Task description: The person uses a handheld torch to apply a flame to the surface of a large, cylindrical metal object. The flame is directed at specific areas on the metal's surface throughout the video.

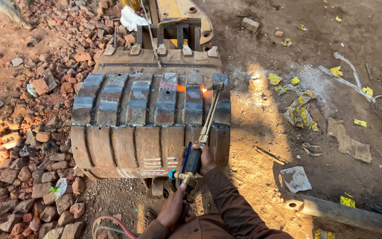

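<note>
A large rusty excavator bucket [124,132] lies on the dirt with steel wear strips across its back. My right hand [205,158] grips the dark handle of a brass cutting torch [208,119]. Its tip burns with a small flame at a glowing orange spot [203,90] on the bucket's upper right. My left hand [172,208] holds the torch's rear valve end [185,179], where a blue knob sits. Red and grey hoses [109,222] trail off at the bottom.
Broken bricks and rubble [22,146] cover the ground on the left. A yellow machine arm [177,13] joins the bucket at the top. A metal pipe [346,213] lies at the lower right. Scraps of yellow wrapping [299,108], paper and a cable litter the dirt on the right.
</note>
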Motion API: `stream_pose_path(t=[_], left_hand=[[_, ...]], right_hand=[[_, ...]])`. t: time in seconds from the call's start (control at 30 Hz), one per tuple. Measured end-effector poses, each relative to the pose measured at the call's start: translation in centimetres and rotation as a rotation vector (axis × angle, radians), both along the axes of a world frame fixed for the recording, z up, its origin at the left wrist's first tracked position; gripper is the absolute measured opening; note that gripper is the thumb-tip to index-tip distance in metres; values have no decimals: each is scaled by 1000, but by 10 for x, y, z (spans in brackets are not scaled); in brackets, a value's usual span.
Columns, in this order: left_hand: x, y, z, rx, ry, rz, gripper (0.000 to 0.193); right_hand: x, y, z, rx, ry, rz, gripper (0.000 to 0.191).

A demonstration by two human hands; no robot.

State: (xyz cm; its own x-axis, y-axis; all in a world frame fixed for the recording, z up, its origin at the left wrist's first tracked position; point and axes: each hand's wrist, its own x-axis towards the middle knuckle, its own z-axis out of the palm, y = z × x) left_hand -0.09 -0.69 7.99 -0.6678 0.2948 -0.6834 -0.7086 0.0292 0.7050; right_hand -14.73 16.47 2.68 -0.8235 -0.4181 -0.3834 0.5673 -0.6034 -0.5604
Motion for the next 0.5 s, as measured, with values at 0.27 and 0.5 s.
stream_pose_path(t=[0.27,0.5], left_hand=[[1,-1,-2,34,6,3,73],[0,0,-3,38,47,-14,74]], right_hand=[[-2,-1,-4,-21,-16,0,52],[-4,-1,-6,-37,-5,-35,51]])
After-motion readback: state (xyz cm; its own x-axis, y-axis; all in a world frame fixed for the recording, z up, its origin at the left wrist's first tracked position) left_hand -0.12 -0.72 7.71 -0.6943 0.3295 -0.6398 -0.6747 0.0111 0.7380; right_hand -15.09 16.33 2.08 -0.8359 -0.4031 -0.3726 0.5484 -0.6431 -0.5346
